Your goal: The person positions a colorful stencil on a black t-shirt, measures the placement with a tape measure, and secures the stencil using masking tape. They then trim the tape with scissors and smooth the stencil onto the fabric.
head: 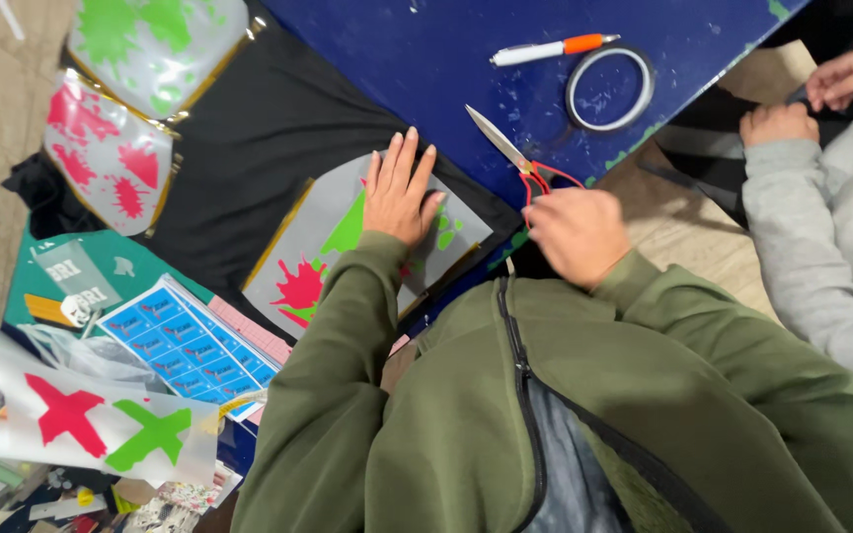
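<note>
Blue table [397, 59] | left hand [399, 192] flat on grey sheet [313, 247] | right hand [575, 232] grips scissors [510, 153]

Head-worn view, straight down, close over the table [426, 59]

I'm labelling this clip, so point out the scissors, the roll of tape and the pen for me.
scissors [511, 153]: head view, on the blades near the pivot.
roll of tape [641, 96]: head view, on the ring's right rim.
pen [545, 50]: head view, on the white barrel.
</note>
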